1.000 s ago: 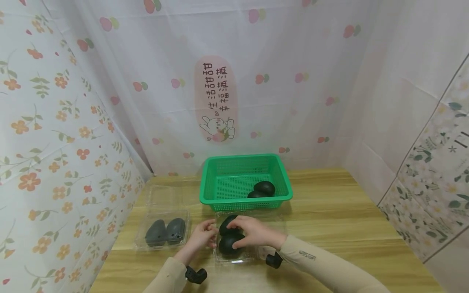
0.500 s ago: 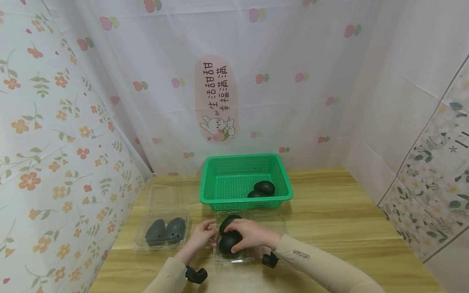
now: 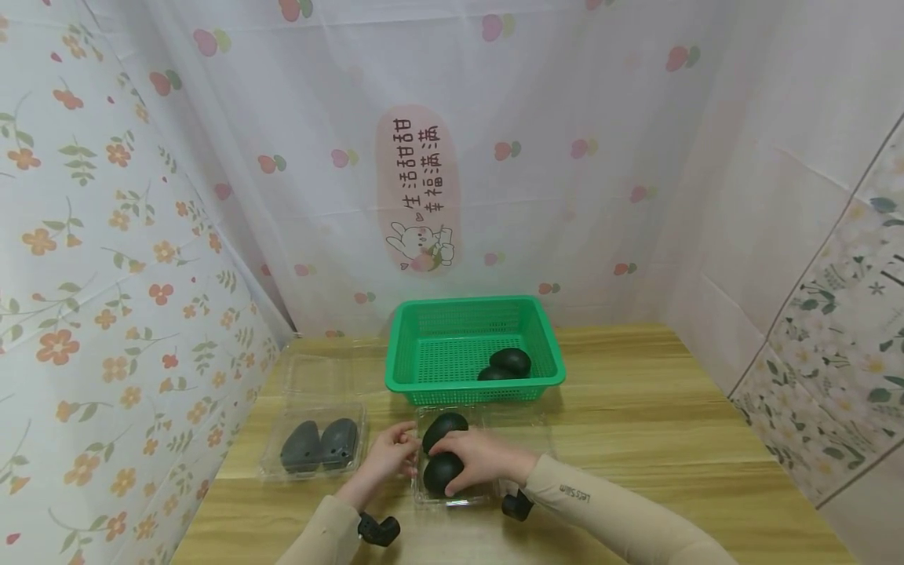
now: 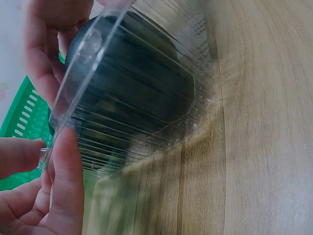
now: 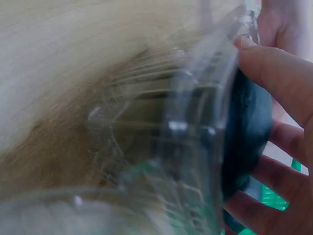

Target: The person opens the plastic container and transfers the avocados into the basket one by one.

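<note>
The rim of a clear rectangular plastic box (image 3: 459, 501) is pinched between thumb and fingers by the left hand (image 3: 386, 457). A glossy black oval object (image 3: 439, 475) in that box is held under the right hand (image 3: 487, 455), fingers partly spread, curled over it. A second black oval (image 3: 443, 431) is seated just beyond. Two more are held in the green perforated plastic basket (image 3: 397, 361) behind.

A draped booth (image 3: 565, 102) — patterned cloths (image 3: 92, 275) behind and beside a wood-grain table (image 3: 636, 392).
</note>
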The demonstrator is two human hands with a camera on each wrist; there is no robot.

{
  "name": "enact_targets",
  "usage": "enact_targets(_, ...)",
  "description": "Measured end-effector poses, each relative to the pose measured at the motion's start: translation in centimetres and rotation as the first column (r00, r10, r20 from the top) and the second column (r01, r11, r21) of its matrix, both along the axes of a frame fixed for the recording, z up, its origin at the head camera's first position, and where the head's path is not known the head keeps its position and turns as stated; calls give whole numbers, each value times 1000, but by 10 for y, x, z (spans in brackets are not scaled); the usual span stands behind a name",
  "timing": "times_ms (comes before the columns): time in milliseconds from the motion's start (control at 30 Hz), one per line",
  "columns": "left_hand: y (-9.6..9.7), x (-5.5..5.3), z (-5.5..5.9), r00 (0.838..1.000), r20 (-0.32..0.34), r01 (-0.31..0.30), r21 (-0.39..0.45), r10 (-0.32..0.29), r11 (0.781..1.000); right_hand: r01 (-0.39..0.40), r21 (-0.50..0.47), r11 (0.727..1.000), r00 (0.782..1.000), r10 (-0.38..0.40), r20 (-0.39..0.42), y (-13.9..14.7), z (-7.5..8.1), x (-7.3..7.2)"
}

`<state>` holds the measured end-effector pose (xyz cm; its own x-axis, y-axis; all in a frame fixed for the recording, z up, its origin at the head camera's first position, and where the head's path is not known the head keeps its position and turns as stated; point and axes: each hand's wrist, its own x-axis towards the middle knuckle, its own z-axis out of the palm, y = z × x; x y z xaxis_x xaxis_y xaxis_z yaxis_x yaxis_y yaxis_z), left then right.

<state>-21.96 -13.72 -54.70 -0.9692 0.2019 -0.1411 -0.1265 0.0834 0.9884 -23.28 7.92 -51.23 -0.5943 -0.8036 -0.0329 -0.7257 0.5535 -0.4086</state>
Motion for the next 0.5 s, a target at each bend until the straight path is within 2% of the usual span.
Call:
enact_targets(200, 1, 0, 1, 1000, -1, -8, 3, 8, 1000, -14, -5, 1000, 1000, 14, -14, -2, -5, 0)
enact_targets(500, 1, 1, 1, 1000, 2, -19, 1, 19, 1000, -26, -26, 999, 1000, 27, 9, -3, -5, -1)
